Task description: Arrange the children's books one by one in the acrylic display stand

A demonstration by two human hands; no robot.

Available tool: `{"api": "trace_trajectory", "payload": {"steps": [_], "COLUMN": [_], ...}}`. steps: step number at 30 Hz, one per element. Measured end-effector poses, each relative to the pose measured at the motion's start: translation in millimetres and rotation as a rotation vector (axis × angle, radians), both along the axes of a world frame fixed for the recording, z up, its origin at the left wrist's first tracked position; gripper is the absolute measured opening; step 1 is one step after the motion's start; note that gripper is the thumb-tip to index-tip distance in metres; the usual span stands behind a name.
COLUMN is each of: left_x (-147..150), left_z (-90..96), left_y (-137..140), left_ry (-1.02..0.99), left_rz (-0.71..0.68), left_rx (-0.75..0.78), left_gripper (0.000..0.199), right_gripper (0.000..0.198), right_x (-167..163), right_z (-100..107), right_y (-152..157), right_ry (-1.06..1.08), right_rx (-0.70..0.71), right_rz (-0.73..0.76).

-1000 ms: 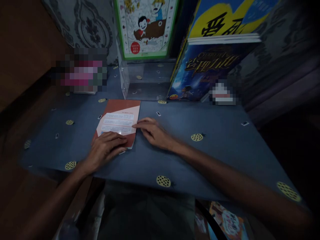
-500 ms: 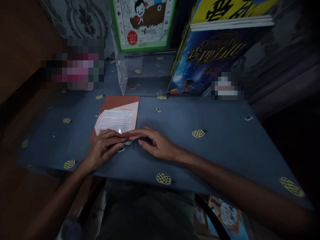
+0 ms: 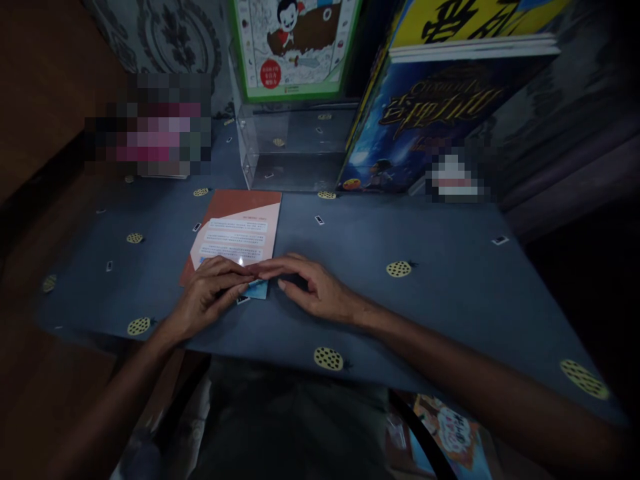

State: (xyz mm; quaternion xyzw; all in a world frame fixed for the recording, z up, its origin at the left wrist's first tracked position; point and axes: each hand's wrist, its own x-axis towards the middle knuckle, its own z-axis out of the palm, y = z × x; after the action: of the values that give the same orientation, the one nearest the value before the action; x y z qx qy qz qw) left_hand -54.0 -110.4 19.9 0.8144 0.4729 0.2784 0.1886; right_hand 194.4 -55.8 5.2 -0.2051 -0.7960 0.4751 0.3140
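A thin booklet (image 3: 250, 227) with a reddish-brown and pink cover and pale text boxes lies on the blue patterned tablecloth, left of centre. My left hand (image 3: 210, 287) is closed over its near edge, thumb close to the fingers; what lies beneath the palm is hidden. A blue corner of the booklet shows beside the left thumb. My right hand (image 3: 310, 283) has its fingers stretched to the left and its thumb apart, holding nothing. Its fingertips meet the left fingertips over the booklet's near right part.
A clear acrylic stand (image 3: 290, 150) behind the booklet carries a green-bordered book (image 3: 300, 80). Right of it stand a dark blue book (image 3: 410, 127) and a yellow one (image 3: 465, 27). An orange-and-blue book (image 3: 450, 433) lies below the table's front edge. Two spots at the back are pixelated.
The booklet's near right corner has come down flatter, and more of its blue part shows. Both hands keep nearly the same pose. The camera view has shifted slightly.
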Motion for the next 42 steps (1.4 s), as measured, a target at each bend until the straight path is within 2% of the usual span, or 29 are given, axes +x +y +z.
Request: {"api": "trace_trajectory", "payload": {"steps": [5,8,17,21,23,27,29,34,42], "left_x": [0,0,2,2,-3,-21,-31,-35,-15], "left_z": [-4.1,-5.4,-9.1,-11.1,-12.6,-18.5,-22.3,-25.5,-5.6], "left_y": [0,0,-1,0,1,4,5,5,-11], "left_ry": [-0.024,-0.031,-0.043,-0.018,0.042,0.233,0.292,0.340,0.576], "left_rz": [-0.002,-0.005,-0.014,-0.010,0.052,0.313,0.393,0.417,0.462], "left_rx": [0.032,0.057,0.116,0.161,0.188,0.233,0.229,0.248,0.187], "left_gripper": [0.024,0.022,0.019,0.018,0.021,0.030,0.034,0.039,0.036], "right_gripper": [0.041,0.041,0.020,0.017,0.016,0.016,0.017,0.016,0.019], "right_x": [-1,-2,-7,-8,-8,-8,-8,-9,-5], "right_z": [1,1,0,2,2,3,3,3,1], "right_y": [-2,-3,-13,-16,-16,-16,-16,-15,-13], "right_ry": [-0.005,-0.057,-0.200,-0.266,-0.294,-0.334,-0.348,-0.327,-0.229], "right_rx": [0.028,0.102,0.593,0.731,0.759,0.753,0.740,0.784,0.870], "right_rz": [0.042,0.055,0.041,0.060,0.072,0.084,0.092,0.081,-0.084]}}
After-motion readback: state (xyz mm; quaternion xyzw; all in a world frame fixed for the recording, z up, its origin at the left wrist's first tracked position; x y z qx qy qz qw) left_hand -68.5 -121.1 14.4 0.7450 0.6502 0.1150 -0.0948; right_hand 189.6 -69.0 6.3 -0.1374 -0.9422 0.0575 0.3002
